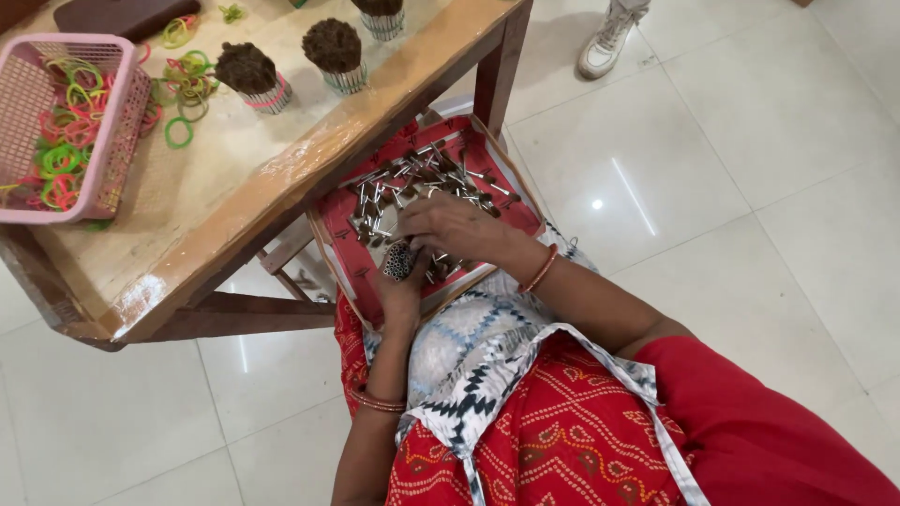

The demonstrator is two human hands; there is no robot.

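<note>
A red tray [514, 192] rests on my lap, holding several small silver sticks with dark brown tips [412, 183]. My left hand [405, 286] grips a small bundle of these sticks [399, 261], their round ends facing up. My right hand [450, 228] lies palm down over the loose sticks in the tray, fingers curled among them, just above the bundle. Bangles circle both wrists.
A wooden table [281, 178] stands at the left. On it are a pink basket [117, 122] of coloured rubber bands, loose bands [183, 89], and three banded stick bundles [333, 52] standing upright. Another person's white shoe [607, 42] is on the tiled floor.
</note>
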